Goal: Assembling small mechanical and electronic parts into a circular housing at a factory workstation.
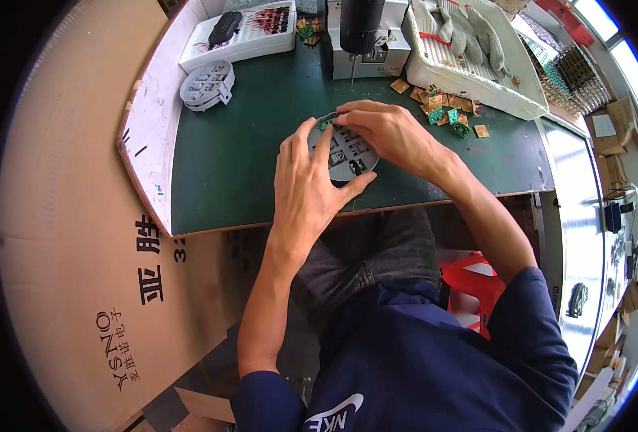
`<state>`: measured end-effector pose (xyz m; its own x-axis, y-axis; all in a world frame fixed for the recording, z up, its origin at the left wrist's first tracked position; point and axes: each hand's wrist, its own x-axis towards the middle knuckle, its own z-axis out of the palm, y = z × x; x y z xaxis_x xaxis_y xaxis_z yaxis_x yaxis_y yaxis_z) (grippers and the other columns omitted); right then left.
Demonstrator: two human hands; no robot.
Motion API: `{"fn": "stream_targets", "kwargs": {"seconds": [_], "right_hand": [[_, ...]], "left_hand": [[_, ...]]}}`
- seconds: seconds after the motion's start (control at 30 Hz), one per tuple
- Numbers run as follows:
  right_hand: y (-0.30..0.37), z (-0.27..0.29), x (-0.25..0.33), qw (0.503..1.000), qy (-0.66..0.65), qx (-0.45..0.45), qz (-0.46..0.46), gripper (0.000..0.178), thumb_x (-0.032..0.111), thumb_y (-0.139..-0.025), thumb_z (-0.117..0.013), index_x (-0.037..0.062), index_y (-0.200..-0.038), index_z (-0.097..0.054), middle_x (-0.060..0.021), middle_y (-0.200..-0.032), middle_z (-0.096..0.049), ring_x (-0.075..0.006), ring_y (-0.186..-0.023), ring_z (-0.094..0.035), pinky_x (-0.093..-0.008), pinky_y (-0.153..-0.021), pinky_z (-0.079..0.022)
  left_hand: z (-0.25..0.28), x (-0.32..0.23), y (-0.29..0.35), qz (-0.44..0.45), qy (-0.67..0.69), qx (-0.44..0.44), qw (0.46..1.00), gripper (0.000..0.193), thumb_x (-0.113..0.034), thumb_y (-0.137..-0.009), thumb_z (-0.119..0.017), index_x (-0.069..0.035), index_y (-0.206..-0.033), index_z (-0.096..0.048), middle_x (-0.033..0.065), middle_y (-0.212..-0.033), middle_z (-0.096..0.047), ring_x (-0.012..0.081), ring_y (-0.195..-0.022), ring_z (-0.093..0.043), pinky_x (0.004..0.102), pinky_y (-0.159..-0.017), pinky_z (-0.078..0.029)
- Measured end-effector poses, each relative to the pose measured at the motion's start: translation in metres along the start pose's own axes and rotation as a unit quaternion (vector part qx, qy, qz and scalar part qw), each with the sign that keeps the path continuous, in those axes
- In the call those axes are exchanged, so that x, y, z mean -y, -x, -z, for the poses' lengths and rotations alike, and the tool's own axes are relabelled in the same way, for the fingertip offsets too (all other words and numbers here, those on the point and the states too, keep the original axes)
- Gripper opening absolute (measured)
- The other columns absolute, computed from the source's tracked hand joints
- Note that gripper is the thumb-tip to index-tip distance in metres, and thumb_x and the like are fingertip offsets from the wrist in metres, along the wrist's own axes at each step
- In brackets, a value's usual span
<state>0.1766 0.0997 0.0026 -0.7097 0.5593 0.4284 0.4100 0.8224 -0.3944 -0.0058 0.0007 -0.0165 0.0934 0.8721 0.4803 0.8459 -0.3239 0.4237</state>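
A round grey fixture [342,173] with shaped slots lies near the front edge of the dark green tabletop. My left hand [306,169] spans its near left side, the thumb at the near right rim and the fingers reaching toward the far left. At the far rim, my right hand [387,129] has its fingertips closed by a small green circuit board [325,124], with a left fingertip beside it. My fingers partly cover the board and the fixture's far side. Dark parts sit in some of the fixture's near slots.
Beyond my hands stands a bench machine [366,61] with a thin downward bit. A second round fixture [207,85] and a white tray [261,47] are at left. Loose copper-coloured and green boards [445,108] lie right, beside a foam tray [438,68] with gloves.
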Motion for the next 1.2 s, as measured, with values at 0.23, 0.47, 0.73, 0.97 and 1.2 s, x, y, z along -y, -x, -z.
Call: {"fn": "stream_targets", "kwargs": {"seconds": [0.23, 0.47, 0.73, 0.97, 1.2], "right_hand": [[-0.004, 0.006, -0.003, 0.998, -0.025, -0.033, -0.04, 0.029, 0.004, -0.096, -0.063, 0.0025, -0.125, -0.069, -0.0164, -0.134, -0.067, -0.0305, -0.12, -0.066, -0.0375, -0.098, -0.055], [-0.13, 0.075, 0.009, 0.87, -0.384, -0.305, -0.056, 0.064, 0.054, -0.103, -0.06, -0.0035, -0.13, -0.059, -0.0118, -0.109, -0.066, -0.0194, -0.105, -0.061, -0.0349, -0.097, -0.049], [-0.167, 0.11, -0.003, 0.866, -0.441, -0.236, 0.03, 0.061, 0.041, -0.095, -0.074, -0.0082, -0.128, -0.057, -0.0177, -0.111, -0.07, -0.0241, -0.107, -0.07, -0.036, -0.088, -0.058], [-0.135, 0.135, -0.038, 0.872, -0.389, -0.296, -0.005, 0.037, 0.03, -0.095, -0.077, 0.003, -0.11, -0.056, -0.0015, -0.076, -0.06, -0.009, -0.061, -0.057, -0.0277, -0.058, -0.05], [-0.148, 0.114, -0.044, 0.884, -0.342, -0.311, -0.07, 0.032, 0.028, -0.093, -0.076, 0.0068, -0.103, -0.054, 0.0013, -0.069, -0.055, -0.0086, -0.058, -0.051, -0.0267, -0.054, -0.044]], "left_hand": [[-0.003, 0.001, 0.001, -0.013, -0.033, -0.008, 0.999, 0.085, -0.062, -0.081, -0.079, 0.003, -0.133, -0.061, 0.0208, -0.142, -0.051, 0.0387, -0.125, -0.052, 0.0514, -0.105, -0.044], [-0.007, 0.003, -0.005, -0.015, -0.021, -0.014, 1.0, 0.089, -0.063, -0.082, -0.077, 0.002, -0.139, -0.056, 0.0204, -0.147, -0.049, 0.0372, -0.129, -0.052, 0.05, -0.11, -0.041], [-0.007, -0.004, -0.016, 0.017, 0.027, 0.006, 0.999, 0.095, -0.06, -0.082, -0.078, 0.006, -0.144, -0.05, 0.0194, -0.154, -0.045, 0.0358, -0.136, -0.049, 0.0475, -0.114, -0.039], [-0.005, 0.0, -0.022, 0.027, 0.016, 0.031, 0.999, 0.097, -0.061, -0.084, -0.076, 0.009, -0.145, -0.05, 0.0199, -0.157, -0.042, 0.0363, -0.138, -0.046, 0.0477, -0.115, -0.037], [-0.008, 0.001, -0.019, 0.043, 0.028, 0.04, 0.998, 0.096, -0.061, -0.084, -0.076, 0.009, -0.145, -0.049, 0.019, -0.157, -0.042, 0.036, -0.138, -0.046, 0.0474, -0.115, -0.037]]}}
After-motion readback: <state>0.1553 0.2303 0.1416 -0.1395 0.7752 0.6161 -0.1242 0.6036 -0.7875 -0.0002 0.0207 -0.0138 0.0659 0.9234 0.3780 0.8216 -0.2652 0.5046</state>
